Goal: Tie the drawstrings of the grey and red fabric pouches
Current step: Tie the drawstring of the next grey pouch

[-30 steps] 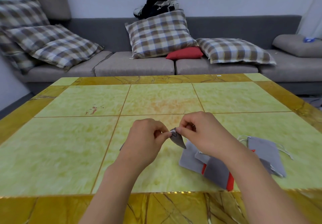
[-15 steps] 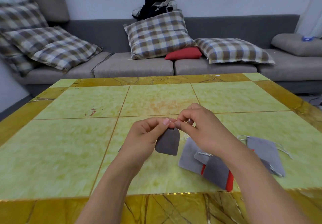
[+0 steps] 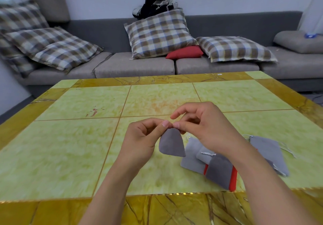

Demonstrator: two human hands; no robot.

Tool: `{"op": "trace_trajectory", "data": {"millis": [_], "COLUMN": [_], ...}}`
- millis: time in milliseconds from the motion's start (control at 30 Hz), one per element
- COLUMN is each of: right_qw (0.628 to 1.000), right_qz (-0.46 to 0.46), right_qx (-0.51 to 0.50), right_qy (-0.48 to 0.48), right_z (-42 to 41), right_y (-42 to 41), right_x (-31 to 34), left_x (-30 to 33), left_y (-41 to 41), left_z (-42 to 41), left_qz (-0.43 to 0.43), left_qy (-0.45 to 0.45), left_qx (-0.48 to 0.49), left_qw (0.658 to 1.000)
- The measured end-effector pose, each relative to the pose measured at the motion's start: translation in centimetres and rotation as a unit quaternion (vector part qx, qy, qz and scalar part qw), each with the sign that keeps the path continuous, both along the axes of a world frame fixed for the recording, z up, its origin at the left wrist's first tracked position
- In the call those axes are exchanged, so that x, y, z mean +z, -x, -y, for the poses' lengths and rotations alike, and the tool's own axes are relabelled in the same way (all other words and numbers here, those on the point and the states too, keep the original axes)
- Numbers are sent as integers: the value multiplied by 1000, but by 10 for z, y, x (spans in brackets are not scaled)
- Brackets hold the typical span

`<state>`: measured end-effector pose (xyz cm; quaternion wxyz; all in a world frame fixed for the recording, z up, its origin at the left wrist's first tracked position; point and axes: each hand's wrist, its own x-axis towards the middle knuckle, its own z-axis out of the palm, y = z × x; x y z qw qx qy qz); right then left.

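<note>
A small grey pouch [image 3: 171,144] hangs above the table, pinched at its gathered top between my left hand [image 3: 143,138] and my right hand [image 3: 201,125]. The fingertips of both hands meet at the pouch's neck; the drawstring there is hidden by my fingers. Under my right forearm lies a pile of grey pouches [image 3: 194,156] with a red pouch [image 3: 233,178] showing at its edges. Another grey pouch [image 3: 269,149] with loose white strings lies further right.
The yellow-green tiled table [image 3: 78,137] has a darker golden border. A grey sofa [image 3: 136,65] with checked cushions, a red cushion [image 3: 185,52] and a dark bundle of clothes [image 3: 155,2] stands behind the table.
The grey pouch, held slanted low near the pile a second ago, has been lifted and now hangs straight down from both hands' fingertips. My right index finger has lifted away.
</note>
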<state>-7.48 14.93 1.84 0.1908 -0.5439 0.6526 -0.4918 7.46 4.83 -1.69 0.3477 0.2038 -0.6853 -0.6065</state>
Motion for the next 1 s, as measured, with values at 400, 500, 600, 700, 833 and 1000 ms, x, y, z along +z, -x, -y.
{"op": "trace_trajectory", "data": {"millis": [400,500,600,700,833,1000], "right_qw": [998,997,996,996,994,988], "right_qz": [-26,-22,-18,-2,13,49], "right_qx": [31,40,40,45,73,120], "right_qy": [-51,-67,-74,-71,-81,-86], "right_z": [-9,-11,-12,-12,-11,-11], "right_y": [0,2,3,3,3,0], "right_x": [8,7,5,5,4,3], "left_x": [14,13,14,18,18,21], "left_y": [-7,-8,-9,-10,-13,-17], "left_z": [-5,1,2,-1,0,1], "left_qz": [35,81,111,113,127,112], "left_qy": [36,95,114,101,79,35], "left_qx": [-73,-86,-93,-98,-97,-94], "left_qw": [996,988,983,983,984,989]}}
